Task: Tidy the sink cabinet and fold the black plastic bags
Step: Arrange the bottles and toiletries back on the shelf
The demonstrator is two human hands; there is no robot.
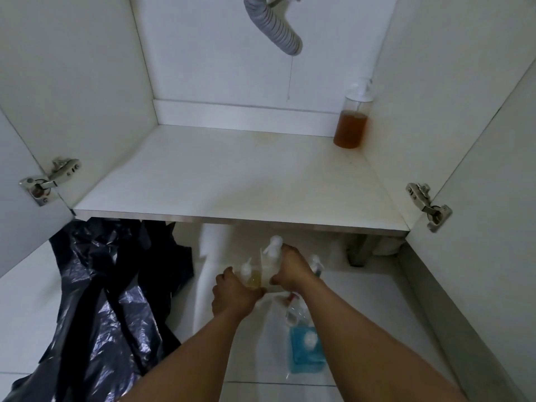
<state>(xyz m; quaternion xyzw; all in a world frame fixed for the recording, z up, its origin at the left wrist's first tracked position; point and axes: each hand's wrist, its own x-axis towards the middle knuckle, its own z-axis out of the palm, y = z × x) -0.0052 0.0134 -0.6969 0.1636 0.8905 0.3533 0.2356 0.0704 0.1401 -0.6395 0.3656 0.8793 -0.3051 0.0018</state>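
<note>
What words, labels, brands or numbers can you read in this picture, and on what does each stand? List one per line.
No text can be read.
Amber bottle in the cabinet: no label shows.
Pump bottles under the left hand and right hand: blurred, nothing legible.
Blue bottle: no print legible.
Door hinges: marks too small to read.

Crinkled glossy black plastic bags [110,309], clear plastic bottle [352,117], shiny metal hinge [48,181], smooth matt white shelf [232,175].
</note>
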